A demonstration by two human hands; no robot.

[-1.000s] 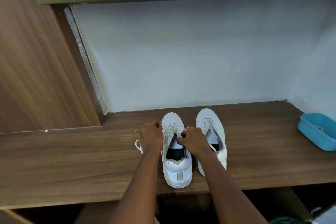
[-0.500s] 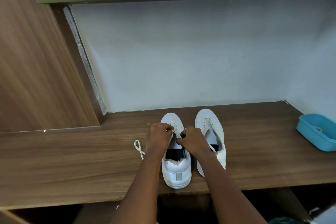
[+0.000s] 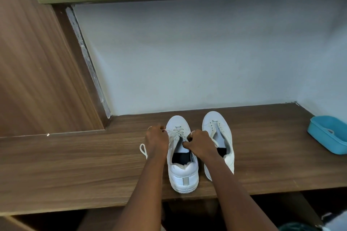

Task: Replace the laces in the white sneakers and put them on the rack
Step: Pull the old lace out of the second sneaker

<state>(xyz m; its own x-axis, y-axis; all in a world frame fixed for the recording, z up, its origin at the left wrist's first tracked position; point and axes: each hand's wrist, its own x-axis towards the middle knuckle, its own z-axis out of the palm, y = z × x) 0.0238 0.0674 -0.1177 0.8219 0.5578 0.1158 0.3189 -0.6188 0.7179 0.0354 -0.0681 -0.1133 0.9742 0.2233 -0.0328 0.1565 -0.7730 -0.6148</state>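
- A loose loop of white shoelace (image 3: 143, 149) lies on the brown wood-grain shelf (image 3: 75, 165), just beside the left wrist.
- The left hand (image 3: 156, 139) is curled and pinches one end of that lace, drawn out to the side of the shoe.
- The near white leather sneaker (image 3: 185, 176) stands upright on the shelf, toe to the wall, heel at the front edge. The lace crosses its lower eyelets; the upper ones look unthreaded.
- The step in hand seems to be lacing this shoe, roughly halfway up. The next move probably calls for pulling both ends even, then feeding each tip through the next eyelet without twisting.
- The right hand (image 3: 201, 142) is curled and pinches the other end over the tongue.
- The second white sneaker (image 3: 214, 119) stands touching the first or just beside it, tongue open. I can make out no lace across its eyelets, so it likely remains to be done.
- A light-blue plastic tub (image 3: 319, 133) sits well apart at the right, with one small pale item inside, too small to identify.
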